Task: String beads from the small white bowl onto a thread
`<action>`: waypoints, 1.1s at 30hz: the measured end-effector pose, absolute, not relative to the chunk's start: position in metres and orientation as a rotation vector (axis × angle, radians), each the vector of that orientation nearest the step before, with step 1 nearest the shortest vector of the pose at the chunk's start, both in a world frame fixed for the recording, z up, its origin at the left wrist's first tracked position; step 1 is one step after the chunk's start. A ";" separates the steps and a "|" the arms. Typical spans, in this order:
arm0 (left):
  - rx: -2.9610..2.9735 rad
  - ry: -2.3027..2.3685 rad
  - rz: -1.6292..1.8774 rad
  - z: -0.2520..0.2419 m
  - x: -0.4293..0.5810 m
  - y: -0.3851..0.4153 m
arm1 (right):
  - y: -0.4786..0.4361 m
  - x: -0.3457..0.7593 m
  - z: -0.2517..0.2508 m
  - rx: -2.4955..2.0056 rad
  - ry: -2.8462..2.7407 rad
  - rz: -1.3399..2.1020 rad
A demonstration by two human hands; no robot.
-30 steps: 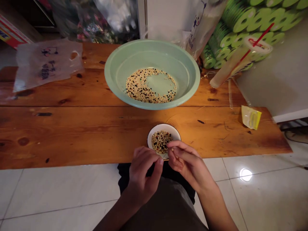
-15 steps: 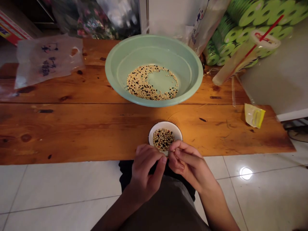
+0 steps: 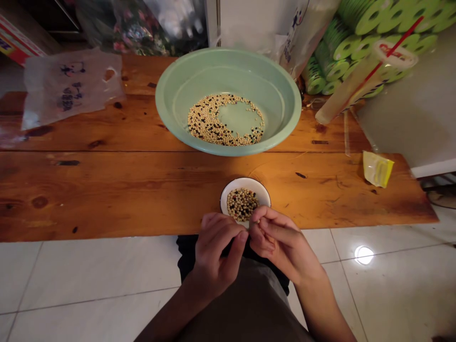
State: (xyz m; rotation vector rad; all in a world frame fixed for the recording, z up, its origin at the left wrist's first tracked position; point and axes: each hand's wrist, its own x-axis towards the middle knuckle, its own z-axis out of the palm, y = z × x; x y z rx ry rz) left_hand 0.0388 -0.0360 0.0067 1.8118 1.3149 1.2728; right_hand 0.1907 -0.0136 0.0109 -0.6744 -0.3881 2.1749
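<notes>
A small white bowl [image 3: 261, 192] of mixed pale and dark beads sits at the near edge of the wooden table [image 3: 107, 190]. Just in front of it, over my lap, my left hand [image 3: 215, 259] and my right hand [image 3: 281, 242] meet fingertip to fingertip. Both are closed in a pinch on something too small to make out. Farther back stands a large green basin [image 3: 171, 102] with a ring of the same pale and dark beads on its bottom.
A clear plastic bag [image 3: 67, 90] lies at the table's back left. A yellow wrapper [image 3: 377, 168] lies at the right end, and a tall plastic cup with a red straw [image 3: 359, 85] leans beside green rolls [image 3: 359, 28]. White floor tiles lie below.
My two hands have drawn together until their fingertips touch, just below the small bowl. The view has shifted down a little.
</notes>
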 end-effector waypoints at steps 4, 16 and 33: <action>1.830 1.320 1.235 0.007 0.038 -0.037 | -0.015 0.191 0.011 -0.688 -0.418 2.162; 1.820 1.369 1.130 0.004 0.041 -0.039 | -0.020 0.195 0.010 -0.987 -0.887 1.977; 2.172 1.662 1.099 -0.024 0.045 -0.012 | -0.007 0.192 0.000 -1.468 -1.314 1.211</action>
